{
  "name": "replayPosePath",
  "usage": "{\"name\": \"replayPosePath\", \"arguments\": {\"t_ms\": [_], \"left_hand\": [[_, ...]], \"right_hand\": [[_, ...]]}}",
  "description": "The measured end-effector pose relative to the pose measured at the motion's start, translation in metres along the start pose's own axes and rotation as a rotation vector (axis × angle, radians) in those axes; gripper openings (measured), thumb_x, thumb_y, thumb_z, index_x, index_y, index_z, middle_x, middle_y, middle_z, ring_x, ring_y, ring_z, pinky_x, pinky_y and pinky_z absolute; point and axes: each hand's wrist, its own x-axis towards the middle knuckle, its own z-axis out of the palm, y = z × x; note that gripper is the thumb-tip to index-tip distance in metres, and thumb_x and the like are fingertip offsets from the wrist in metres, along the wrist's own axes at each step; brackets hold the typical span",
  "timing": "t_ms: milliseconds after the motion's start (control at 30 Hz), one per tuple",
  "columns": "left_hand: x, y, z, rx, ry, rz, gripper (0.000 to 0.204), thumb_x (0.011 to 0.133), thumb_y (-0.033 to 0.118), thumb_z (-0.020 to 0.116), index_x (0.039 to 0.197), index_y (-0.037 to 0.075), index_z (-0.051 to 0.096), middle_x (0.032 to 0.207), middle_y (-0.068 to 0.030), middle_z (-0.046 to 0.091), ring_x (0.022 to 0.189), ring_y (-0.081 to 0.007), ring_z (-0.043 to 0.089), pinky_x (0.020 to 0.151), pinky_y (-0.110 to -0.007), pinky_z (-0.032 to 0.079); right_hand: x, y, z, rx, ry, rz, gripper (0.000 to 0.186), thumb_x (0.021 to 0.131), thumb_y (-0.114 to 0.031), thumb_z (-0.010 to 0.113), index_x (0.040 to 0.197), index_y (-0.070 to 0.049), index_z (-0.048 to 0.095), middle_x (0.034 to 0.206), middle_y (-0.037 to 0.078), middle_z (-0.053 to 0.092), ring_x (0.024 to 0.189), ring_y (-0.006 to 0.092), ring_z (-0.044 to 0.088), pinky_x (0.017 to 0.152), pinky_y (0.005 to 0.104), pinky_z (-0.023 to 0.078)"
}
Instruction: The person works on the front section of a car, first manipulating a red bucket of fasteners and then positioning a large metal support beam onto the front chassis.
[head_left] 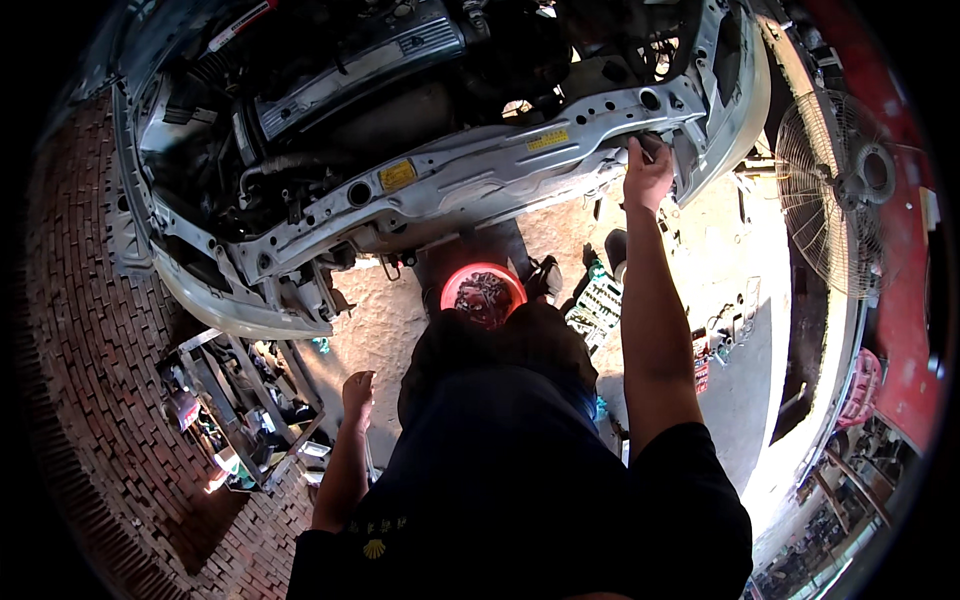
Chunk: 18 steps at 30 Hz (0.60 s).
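Observation:
My right hand (648, 182) reaches up to the right end of a car's grey front crossmember (480, 172). Its fingers are closed at the panel's lower edge, around a small dark thing I cannot make out. Down at my left side, my left hand (358, 400) hangs away from the car with its fingers curled; what they hold, if anything, is hidden. Behind the crossmember lies the open engine bay, with a ribbed engine cover (360, 75). The front bumper is off the frame's middle, and the ground shows below.
A red basin (483, 270) with small metal parts stands between my legs. Right of it lies an open tool case (597, 307). A large wire-caged fan (830, 190) stands at the right. At the left, a wooden crate (245, 400) of odds and ends sits on brick paving (105, 330).

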Motion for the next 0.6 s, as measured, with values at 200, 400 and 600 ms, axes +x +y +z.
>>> {"name": "replayPosePath", "arguments": {"t_ms": [200,400,600], "left_hand": [[0.001,0.008,0.001,-0.051,-0.010,-0.077,0.030,0.096,0.029,0.063,0.106,0.002,0.074,0.067,0.0005,0.054,0.056,-0.0080,0.046,0.049,-0.027,0.038],[-0.001,0.009,0.008,-0.068,-0.039,0.030,0.030,0.096,0.028,0.063,0.107,0.002,0.074,0.067,0.0015,0.053,0.055,-0.0074,0.044,0.049,-0.026,0.035],[-0.005,0.009,0.016,0.019,-0.024,0.016,0.029,0.096,0.028,0.063,0.104,0.003,0.075,0.065,0.0014,0.054,0.055,-0.0081,0.046,0.052,-0.028,0.038]], "right_hand": [[-0.002,0.003,0.000,0.110,-0.009,-0.039,0.029,0.092,-0.020,0.073,0.109,0.003,0.070,0.117,0.013,0.067,0.103,0.0243,0.068,0.084,0.0342,0.057],[-0.002,0.001,0.005,-0.026,0.070,-0.124,0.023,0.090,-0.017,0.072,0.102,0.003,0.071,0.114,0.016,0.069,0.101,0.0321,0.067,0.089,0.0396,0.053],[0.002,-0.001,0.002,-0.072,0.061,-0.144,0.024,0.088,-0.019,0.075,0.100,0.002,0.072,0.109,0.015,0.070,0.100,0.0330,0.067,0.090,0.0402,0.053]]}}
